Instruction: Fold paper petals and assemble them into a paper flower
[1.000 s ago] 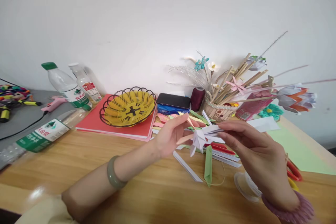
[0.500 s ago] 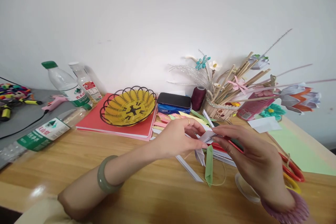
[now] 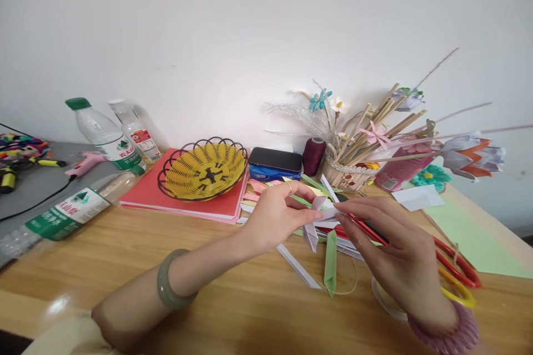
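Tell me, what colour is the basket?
The basket is yellow with a black wire rim, seen in the head view.

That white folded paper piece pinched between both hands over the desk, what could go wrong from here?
The white folded paper piece is pinched by the left hand and right hand, so a hard squeeze could flatten or tear its folds. The right wrist hangs close over the clear spool and red scissors, so a sideways move might knock them. The loose green folded strip underneath could get swept along the table.
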